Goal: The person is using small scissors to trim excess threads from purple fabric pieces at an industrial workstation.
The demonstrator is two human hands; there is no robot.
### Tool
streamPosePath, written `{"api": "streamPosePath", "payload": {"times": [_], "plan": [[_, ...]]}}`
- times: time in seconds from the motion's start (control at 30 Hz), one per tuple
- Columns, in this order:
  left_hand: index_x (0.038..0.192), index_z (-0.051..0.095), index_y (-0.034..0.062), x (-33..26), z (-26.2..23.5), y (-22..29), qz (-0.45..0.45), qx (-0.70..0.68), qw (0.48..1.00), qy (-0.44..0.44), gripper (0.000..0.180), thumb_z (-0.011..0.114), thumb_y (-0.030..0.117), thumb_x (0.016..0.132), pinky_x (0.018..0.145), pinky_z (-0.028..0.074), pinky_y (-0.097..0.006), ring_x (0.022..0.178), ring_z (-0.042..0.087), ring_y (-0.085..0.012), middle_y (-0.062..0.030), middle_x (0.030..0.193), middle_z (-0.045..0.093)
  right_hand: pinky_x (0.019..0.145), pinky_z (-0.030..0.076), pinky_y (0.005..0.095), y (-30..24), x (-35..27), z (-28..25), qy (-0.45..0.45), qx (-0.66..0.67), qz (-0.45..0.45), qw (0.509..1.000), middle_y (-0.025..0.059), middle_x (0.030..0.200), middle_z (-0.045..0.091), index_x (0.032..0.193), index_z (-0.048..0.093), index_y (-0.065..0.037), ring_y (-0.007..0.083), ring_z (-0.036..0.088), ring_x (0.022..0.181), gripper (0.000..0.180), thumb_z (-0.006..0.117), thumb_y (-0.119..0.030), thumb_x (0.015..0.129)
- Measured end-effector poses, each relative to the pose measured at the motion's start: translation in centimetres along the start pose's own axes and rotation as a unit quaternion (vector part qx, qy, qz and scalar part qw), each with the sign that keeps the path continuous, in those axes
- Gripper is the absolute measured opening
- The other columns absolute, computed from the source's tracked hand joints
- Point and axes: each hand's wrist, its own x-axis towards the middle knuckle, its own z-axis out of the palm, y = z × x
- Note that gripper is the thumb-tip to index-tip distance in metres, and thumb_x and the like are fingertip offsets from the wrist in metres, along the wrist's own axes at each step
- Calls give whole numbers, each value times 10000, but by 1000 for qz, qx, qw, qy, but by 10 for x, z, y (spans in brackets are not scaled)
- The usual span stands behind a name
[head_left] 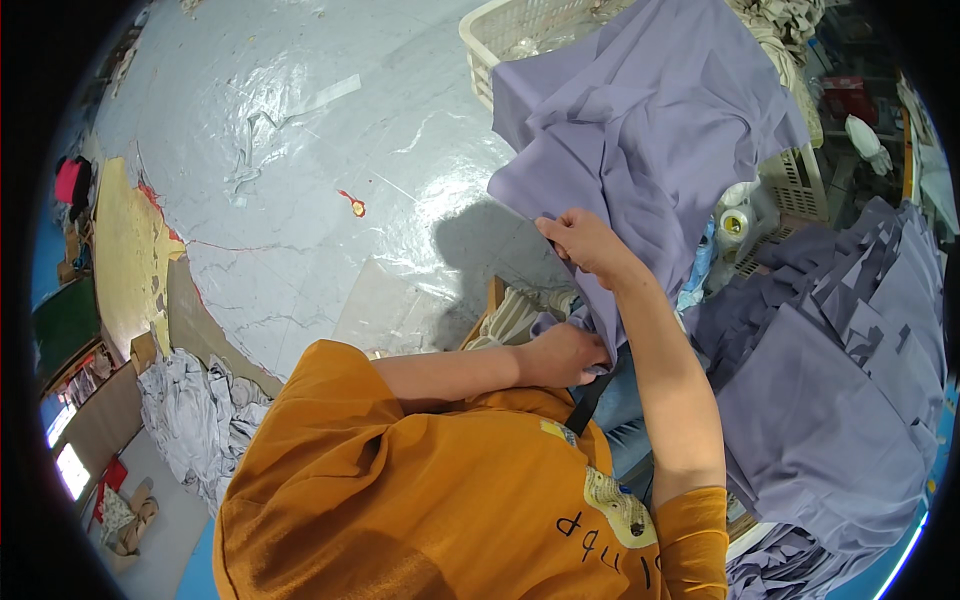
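Lavender cloth (660,120) fills the head view from near the centre out toward one o'clock, hiding part of a white plastic basket (481,55) at twelve. Just off centre toward two o'clock, the right hand (585,242) pinches the cloth's near edge, fingers curled closed. Just off centre toward four o'clock, the left hand (568,355) is closed on a lower, hanging part of the same cloth, close to the person's lap. A large pile of lavender pieces (810,400) lies between three and four o'clock; a white roll (735,224) sits between two and three. Crumpled pale-grey fabric (200,420) is heaped at eight o'clock.
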Motion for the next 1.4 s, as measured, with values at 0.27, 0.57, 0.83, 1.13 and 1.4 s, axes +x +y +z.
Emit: {"api": "streamPosePath", "payload": {"times": [0.27, 0.57, 0.83, 1.13, 1.4], "plan": [[842, 635, 61, -1, -16, 9, -78, -73, 994, -1, 228, 664, 261, 736, 728, 475, -393, 818, 596, -323, -127, 859, 605, 427, 244, 211, -1, -12, -8, -96, 148, -13, 984, -25, 619, 465, 826, 522, -70, 48, 315, 469, 287, 575, -347, 879], [1202, 379, -43, 24, -56, -10, -119, -54, 878, 461, 663, 709, 274, 721, 874, 416, -392, 1032, 492, -367, -214, 1131, 463, 375, 176, 193, -24, -38, -19, -131, 307, -129, 934, -24, 603, 427, 810, 442, -119, 33, 242, 414, 237, 481, -316, 935], [1076, 502, -29, 44, -100, -23, -131, 70, 860, 488, 434, 648, 194, 733, 874, 373, -446, 984, 496, -377, -208, 1028, 540, 404, 230, 199, -30, -59, -17, -39, 322, -218, 921, -28, 595, 457, 793, 473, -111, 38, 326, 446, 205, 475, -252, 942], [969, 515, 29, 40, -113, 12, -98, 94, 921, 365, 246, 592, 135, 762, 686, 441, -436, 820, 561, -393, -188, 826, 586, 359, 213, 199, -31, -94, 0, 8, 425, -267, 865, -9, 586, 462, 817, 440, -118, 49, 314, 384, 207, 465, -273, 953], [1003, 568, 54, 23, -109, 50, -52, 64, 942, 326, 233, 620, 139, 792, 587, 473, -400, 737, 598, -372, -160, 819, 619, 339, 214, 217, -2, -127, 10, 116, 507, -280, 807, 11, 600, 439, 818, 424, -113, 57, 287, 363, 211, 463, -266, 957]]}}
